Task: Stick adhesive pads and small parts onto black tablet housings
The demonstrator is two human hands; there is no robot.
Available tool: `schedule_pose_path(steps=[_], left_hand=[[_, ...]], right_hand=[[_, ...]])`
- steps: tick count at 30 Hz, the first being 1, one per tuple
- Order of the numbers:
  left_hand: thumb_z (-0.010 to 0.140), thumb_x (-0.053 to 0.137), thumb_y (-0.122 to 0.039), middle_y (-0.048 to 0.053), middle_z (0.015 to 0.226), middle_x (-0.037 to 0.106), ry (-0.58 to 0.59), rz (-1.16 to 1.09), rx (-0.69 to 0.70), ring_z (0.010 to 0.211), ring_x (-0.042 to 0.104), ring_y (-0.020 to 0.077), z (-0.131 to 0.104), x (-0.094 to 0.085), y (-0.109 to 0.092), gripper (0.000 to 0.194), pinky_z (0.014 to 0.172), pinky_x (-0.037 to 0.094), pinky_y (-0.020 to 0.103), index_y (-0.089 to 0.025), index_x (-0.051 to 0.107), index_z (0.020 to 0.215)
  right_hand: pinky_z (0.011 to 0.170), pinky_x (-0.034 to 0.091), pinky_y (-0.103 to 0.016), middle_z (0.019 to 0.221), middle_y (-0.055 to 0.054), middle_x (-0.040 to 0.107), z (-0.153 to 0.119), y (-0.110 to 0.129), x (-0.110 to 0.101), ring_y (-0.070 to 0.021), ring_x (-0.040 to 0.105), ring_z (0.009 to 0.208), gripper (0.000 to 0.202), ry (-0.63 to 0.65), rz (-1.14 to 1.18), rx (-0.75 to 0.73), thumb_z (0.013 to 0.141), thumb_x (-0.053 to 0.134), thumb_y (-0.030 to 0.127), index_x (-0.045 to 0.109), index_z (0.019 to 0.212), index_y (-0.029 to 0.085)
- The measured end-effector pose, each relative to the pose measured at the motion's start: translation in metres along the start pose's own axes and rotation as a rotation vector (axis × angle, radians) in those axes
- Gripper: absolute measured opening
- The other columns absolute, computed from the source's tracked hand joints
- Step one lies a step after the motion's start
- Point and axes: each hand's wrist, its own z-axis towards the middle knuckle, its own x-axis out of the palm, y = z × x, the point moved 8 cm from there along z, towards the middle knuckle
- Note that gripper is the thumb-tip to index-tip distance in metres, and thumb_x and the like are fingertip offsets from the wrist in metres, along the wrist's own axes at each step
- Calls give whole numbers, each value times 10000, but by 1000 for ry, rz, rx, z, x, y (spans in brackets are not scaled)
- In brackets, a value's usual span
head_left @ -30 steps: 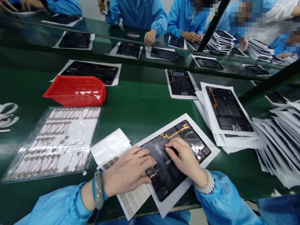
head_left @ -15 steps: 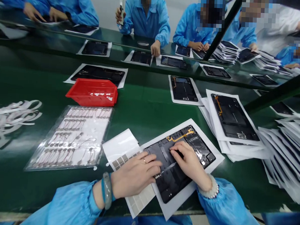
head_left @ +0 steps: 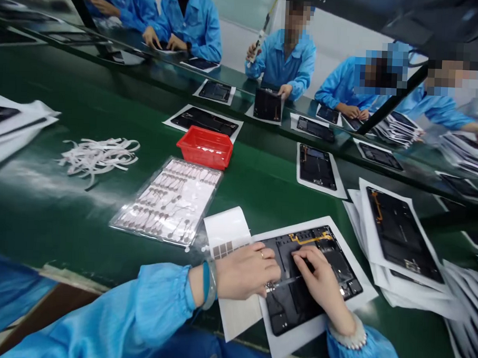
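Note:
A black tablet back housing (head_left: 294, 305) with an orange flex cable (head_left: 310, 239) along its far edge lies tilted on white paper (head_left: 281, 349) before me. My left hand (head_left: 243, 271) rests palm down across a sheet of small grey adhesive pads (head_left: 228, 225), fingers stretched over the housing's left edge. Above the housing's middle, my right hand (head_left: 322, 280) has thumb and index finger pinched close to its surface. Whatever lies between those fingertips is too small or hidden to make out.
A clear tray of small wired round parts (head_left: 169, 199) lies left, near a red bin (head_left: 205, 147) and a heap of white strips (head_left: 99, 157). Papered housings (head_left: 405, 234) are stacked at right. Co-workers in blue (head_left: 286, 59) sit across the bench.
My view has swung left, so everything appears farther right and lower. Both hands keep nearly the same places on the housing. Across the bench, a co-worker's hand has tipped a housing up.

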Motion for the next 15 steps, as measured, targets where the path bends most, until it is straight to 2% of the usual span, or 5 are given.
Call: schedule_pose_path(steps=[5, 8, 10, 13, 15], left_hand=[[736, 752, -409, -17, 782, 614, 42, -79, -4, 900, 534, 191, 11, 7, 6, 355, 777, 360, 304, -187, 500, 852], [729, 748, -435, 47, 974, 625, -45, -73, -103, 1025, 517, 222, 1, -7, 8, 431, 846, 375, 322, -164, 511, 966], [768, 721, -398, 73, 1072, 603, -137, -80, -208, 1063, 507, 220, -21, -27, 14, 404, 878, 384, 322, -161, 509, 1017], [904, 561, -277, 17, 940, 631, -231, -65, -433, 929, 566, 160, -76, -63, 41, 87, 836, 418, 281, -199, 553, 942], [949, 456, -250, 5, 857, 640, -295, 54, -648, 848, 587, 148, -123, -89, 70, 146, 787, 445, 267, -211, 585, 892]], right_hand=[[834, 485, -374, 886, -69, 637, 2, 1, 0, -215, 608, 877, 239, 8, -12, 6, 916, 492, 372, 648, 845, 206], [828, 491, -376, 881, -70, 637, 1, 1, 1, -218, 609, 878, 251, 6, -5, -7, 916, 487, 385, 649, 841, 208], [839, 491, -381, 892, -73, 641, 0, -2, 1, -224, 610, 894, 265, 3, -1, -14, 913, 483, 403, 656, 844, 214], [859, 492, -387, 911, -78, 651, -2, -12, 3, -238, 615, 915, 298, -7, -2, -16, 894, 490, 457, 672, 837, 228], [851, 503, -383, 911, -79, 660, -2, -19, 5, -245, 624, 909, 322, -8, -6, -17, 870, 503, 500, 683, 824, 237]])
